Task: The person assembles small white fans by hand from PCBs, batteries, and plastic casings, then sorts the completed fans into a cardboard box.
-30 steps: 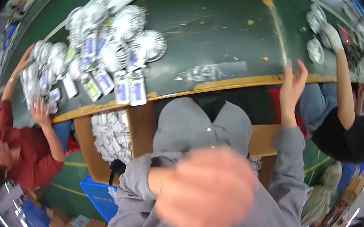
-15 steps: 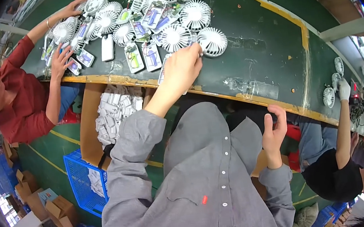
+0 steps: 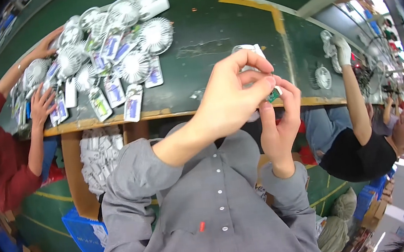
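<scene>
The left forearm [image 3: 181,142] slants up rightward to mid-frame, where the left hand [image 3: 226,96] brings thumb and forefinger tips together. Right of centre, the right hand [image 3: 282,136] stands upright, fingers curled; the 2 hands nearly touch.

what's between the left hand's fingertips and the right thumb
In the head view, a small green piece shows between the left hand's fingertips and the right hand's thumb.

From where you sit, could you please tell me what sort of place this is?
It looks like an assembly workshop: white fans lie heaped on a long green workbench, with a cardboard box of white parts beside it.
</scene>
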A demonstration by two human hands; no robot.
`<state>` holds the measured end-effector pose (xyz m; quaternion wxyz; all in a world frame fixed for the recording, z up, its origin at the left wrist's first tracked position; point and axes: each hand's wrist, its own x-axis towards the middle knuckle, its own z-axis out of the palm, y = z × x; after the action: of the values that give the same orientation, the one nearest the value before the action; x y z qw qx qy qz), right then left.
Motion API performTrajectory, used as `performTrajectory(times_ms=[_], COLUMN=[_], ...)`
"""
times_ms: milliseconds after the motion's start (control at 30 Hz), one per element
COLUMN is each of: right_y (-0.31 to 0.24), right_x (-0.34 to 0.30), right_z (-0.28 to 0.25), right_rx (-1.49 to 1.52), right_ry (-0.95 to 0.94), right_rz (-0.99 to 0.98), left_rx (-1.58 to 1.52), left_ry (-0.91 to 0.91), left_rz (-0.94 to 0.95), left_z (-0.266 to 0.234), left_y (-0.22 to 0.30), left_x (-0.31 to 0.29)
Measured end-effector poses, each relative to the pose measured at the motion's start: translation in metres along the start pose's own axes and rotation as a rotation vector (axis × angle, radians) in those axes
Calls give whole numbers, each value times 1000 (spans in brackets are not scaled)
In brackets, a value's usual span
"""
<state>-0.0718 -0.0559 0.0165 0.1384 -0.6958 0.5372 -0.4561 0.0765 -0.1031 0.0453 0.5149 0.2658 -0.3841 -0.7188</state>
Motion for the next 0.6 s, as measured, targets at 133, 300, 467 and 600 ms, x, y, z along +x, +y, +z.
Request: performTrajectory(times_ms=[133, 300, 467, 600], right_y=[5, 12, 25, 21], right_x=[-12, -26, -31, -32], right_z=[-22, -54, -79, -92], right_rx=[112, 731, 934, 864], right_ry=[67, 28, -170, -238], right_rz=[112, 435, 647, 808], left_rx=[-81, 509, 704, 682], left_ry=[-83, -89, -452, -524], left_rz=[-79, 177, 412, 340], left_z=[28, 28, 36, 34], left_y=[-17, -39, -54, -61], left_x=[-2, 3, -2, 4])
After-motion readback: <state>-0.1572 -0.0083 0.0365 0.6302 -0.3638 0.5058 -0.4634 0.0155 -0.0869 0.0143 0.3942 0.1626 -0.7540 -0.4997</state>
